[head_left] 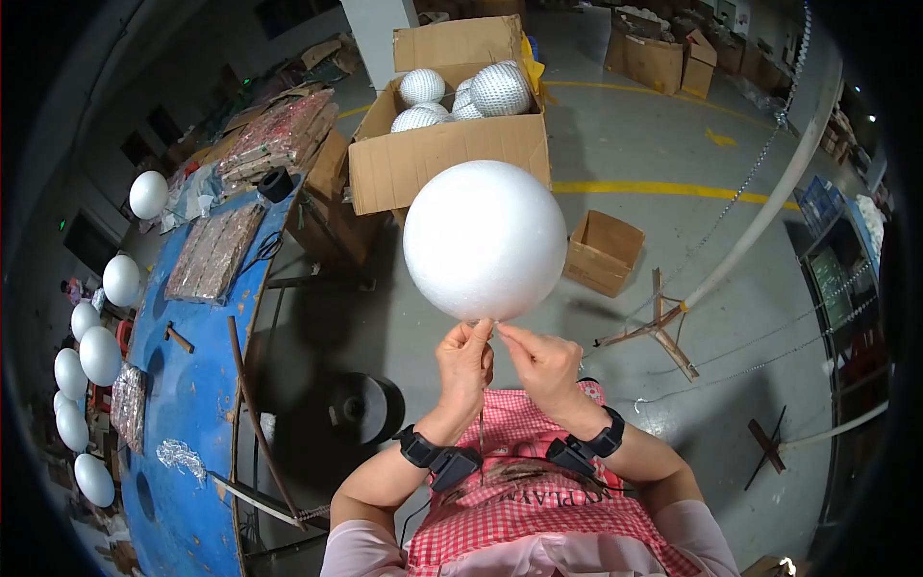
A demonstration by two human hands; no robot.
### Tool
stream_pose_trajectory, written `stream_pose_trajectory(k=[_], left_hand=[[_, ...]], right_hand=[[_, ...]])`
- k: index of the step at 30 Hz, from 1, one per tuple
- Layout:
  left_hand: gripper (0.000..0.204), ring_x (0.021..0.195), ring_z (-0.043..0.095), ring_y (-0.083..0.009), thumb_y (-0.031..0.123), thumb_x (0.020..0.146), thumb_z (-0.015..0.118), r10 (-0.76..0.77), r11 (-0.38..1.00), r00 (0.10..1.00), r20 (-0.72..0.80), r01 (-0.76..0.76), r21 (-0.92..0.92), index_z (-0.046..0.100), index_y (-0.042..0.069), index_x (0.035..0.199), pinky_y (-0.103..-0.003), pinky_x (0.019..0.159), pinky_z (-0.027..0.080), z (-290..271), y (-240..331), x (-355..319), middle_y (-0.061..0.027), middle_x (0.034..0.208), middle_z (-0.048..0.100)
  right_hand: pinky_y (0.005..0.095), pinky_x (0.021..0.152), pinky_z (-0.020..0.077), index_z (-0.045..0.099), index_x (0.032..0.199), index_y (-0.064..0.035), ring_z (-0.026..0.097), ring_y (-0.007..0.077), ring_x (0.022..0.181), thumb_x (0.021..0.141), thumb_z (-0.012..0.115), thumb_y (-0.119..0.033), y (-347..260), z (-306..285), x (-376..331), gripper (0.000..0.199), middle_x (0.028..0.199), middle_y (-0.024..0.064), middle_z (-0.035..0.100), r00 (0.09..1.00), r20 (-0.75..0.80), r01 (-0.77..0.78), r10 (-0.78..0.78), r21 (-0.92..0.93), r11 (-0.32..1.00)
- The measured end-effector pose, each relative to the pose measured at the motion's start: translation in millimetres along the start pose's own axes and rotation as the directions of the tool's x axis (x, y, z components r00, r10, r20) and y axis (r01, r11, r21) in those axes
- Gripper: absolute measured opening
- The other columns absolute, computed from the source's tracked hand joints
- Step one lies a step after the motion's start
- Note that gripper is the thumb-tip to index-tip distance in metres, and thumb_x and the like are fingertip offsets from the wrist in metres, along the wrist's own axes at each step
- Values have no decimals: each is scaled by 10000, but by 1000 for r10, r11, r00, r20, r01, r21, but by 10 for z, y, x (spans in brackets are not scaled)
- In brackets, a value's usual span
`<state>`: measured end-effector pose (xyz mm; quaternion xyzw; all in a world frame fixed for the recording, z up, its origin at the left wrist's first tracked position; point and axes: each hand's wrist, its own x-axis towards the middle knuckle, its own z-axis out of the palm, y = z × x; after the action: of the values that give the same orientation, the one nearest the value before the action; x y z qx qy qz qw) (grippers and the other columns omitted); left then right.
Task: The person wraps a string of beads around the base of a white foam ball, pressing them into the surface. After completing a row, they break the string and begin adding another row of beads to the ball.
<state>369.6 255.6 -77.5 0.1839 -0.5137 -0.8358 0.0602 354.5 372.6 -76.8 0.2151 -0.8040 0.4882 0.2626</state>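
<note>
A large smooth white foam ball [486, 240] stands out in front of me, above both hands. Just under its lower side my left hand [463, 367] is closed in a pinch around a thin rod [483, 423], whose lower part hangs below the fingers. How the rod meets the ball is hidden by my fingertips. My right hand [544, 369] is closed too, thumb and forefinger pinched together close to the left fingertips at the ball's underside. Whatever lies between the right fingertips is too small to make out.
A blue worktable [192, 385] stands at left, with wrapped packs, a black tape roll [275, 185] and a hammer [179, 338]. White balls [100, 356] line its far side. Ahead, a cardboard box [447, 159] holds silvery balls; a smaller box [604, 252] and a pole stand [663, 332] are right.
</note>
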Motion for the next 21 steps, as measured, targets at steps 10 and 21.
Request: stream_pose_trajectory(k=[10,21], left_hand=[[275,368,320,-26,203,861,654,77,997,997,9,-77,-20,474,99,681,-194,327,216,17,17,3,46,484,417],[266,370,353,-35,209,861,653,165,983,986,7,-165,79,493,81,690,-192,326,243,124,65,37,35,488,440]], right_hand=[[185,393,214,671,915,0,350,-7,437,819,665,-115,37,-133,175,150,567,-57,524,591,633,-778,499,611,146],[191,663,440,663,914,17,560,46,729,831,646,-55,-76,-36,174,111,807,18,648,787,326,-582,524,676,452]])
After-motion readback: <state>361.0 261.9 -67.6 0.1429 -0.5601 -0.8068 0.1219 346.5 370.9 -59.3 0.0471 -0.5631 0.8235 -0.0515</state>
